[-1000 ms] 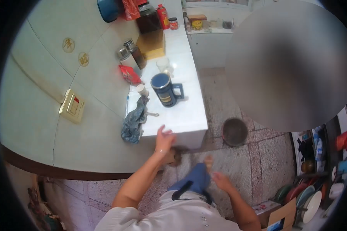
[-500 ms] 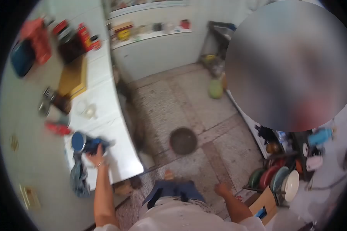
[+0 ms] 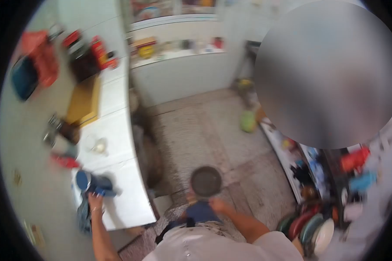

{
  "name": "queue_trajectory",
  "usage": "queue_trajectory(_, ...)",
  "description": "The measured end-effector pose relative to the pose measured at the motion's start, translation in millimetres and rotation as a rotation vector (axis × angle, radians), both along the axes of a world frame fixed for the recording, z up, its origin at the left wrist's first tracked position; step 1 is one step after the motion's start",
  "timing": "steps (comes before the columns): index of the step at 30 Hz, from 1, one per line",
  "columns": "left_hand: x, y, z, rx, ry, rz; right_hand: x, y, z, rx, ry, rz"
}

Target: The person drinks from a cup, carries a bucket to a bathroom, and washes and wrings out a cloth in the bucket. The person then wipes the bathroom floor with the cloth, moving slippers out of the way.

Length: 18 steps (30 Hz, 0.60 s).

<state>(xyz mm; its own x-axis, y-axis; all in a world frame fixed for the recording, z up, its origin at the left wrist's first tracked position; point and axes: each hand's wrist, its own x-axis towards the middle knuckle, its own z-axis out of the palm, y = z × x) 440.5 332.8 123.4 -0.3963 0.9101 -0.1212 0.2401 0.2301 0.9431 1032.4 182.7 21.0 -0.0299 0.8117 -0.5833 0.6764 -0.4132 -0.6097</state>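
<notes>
In the head view, the blue mug point(image 3: 101, 183) is at about eight o'clock, on the white counter point(image 3: 128, 195) near its front end. The left hand point(image 3: 96, 202) touches it on the handle side; blur hides how far the fingers close, so I cannot tell whether the grip is firm. The right hand point(image 3: 218, 206) is just short of six o'clock, beside the round basin point(image 3: 206, 182) on the floor; whether it is wide or narrow I cannot tell, and nothing shows clearly in it.

For a sound hold, the fingers should pass fully through the handle, with the thumb pressing on top, since a tall mug like this probably tips easily. The wrist should keep it upright and clear of the dark cloth point(image 3: 84, 215) just beyond the hand, toward seven o'clock from the mug. The clear glass point(image 3: 99, 146), at twelve from the mug, also wants room.

No brand is readable: the red packet point(image 3: 65, 161) at ten from the mug and the red can point(image 3: 99, 51) farther up are too blurred for any lettering.
</notes>
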Motion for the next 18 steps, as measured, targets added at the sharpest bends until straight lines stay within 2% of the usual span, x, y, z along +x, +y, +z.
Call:
queue_trajectory(1,28,-5,31,-0.152,0.049,0.05,-2,22,-2,0.081,0.068,-0.077)
queue_trajectory(2,30,-11,27,-0.137,0.101,0.099,-2,44,4,0.11,0.1,-0.04)
queue_trajectory(3,18,-14,-8,-0.14,0.539,0.225,-7,67,21,0.134,0.135,-0.002)
queue_trajectory(4,39,-18,-2,0.057,0.201,0.316,-12,90,42,0.194,0.143,0.068)
queue_trajectory(5,69,-23,33,0.0,-0.076,0.447,-22,115,63,0.262,0.154,0.127)
queue_trajectory(8,131,-23,85,0.171,-0.324,0.666,-91,195,136,0.426,0.245,0.33)
queue_trajectory(10,157,-16,104,0.196,-0.12,0.657,-168,236,185,0.63,0.501,0.435)
queue_trajectory(11,173,-8,115,0.219,-0.092,0.707,-204,247,234,0.643,0.47,0.538)
queue_trajectory(12,182,-4,136,0.128,-0.088,0.685,-239,255,257,0.813,0.505,0.647)
queue_trajectory(14,167,5,92,0.128,0.522,0.713,-306,264,289,0.967,0.492,0.869)
queue_trajectory(15,168,7,97,0.098,0.468,0.716,-335,259,302,1.084,0.379,0.893)
queue_trajectory(16,170,11,102,0.072,0.416,0.715,-353,253,315,1.093,0.393,0.917)
queue_trajectory(18,169,7,100,0.059,0.478,0.736,-382,245,337,1.029,0.152,1.057)
